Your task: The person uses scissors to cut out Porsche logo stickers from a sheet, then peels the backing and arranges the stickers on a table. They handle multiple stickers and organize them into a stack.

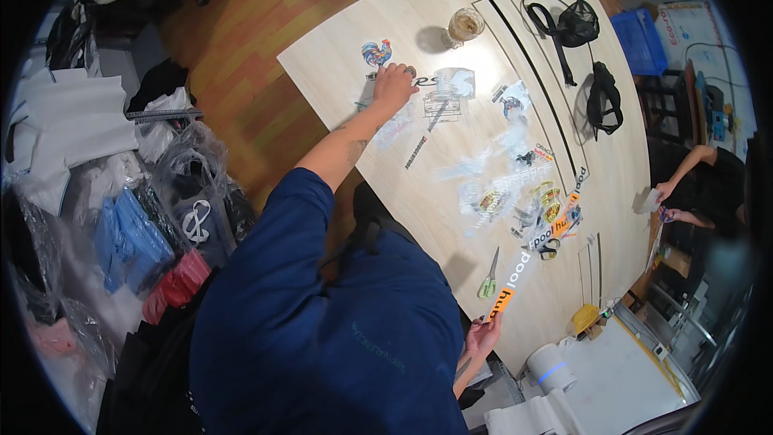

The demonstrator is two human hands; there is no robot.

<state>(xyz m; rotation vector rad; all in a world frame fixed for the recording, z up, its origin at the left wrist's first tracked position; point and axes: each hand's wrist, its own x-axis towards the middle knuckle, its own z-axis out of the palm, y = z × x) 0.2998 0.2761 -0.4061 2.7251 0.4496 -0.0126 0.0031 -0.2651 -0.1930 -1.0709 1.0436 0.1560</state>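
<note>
My left hand [393, 87] reaches over the far left part of the pale wooden table [338, 48]. Its bent fingers touch down among printed transfers, with the thumb apart from them. Just beyond it lies a colourful rooster print [376, 53]; a line-drawn vehicle print [441, 106] is to its right. Low in the view, near the table's front edge, my right hand [481, 333] pinches the end of a strip transfer [512, 282] with black lettering and an orange block. Green-handled scissors [488, 283] lie beside that strip, and similar orange-and-black strips [551, 231] overlap farther up.
A glass of brown drink [465, 26] stands toward the back. Black straps with a mesh pouch [578, 22] lie at the far right. Another person's hands [670, 201] work beyond the right edge. Bagged garments [133, 234] pile up at left; a white roll [550, 370] sits below right.
</note>
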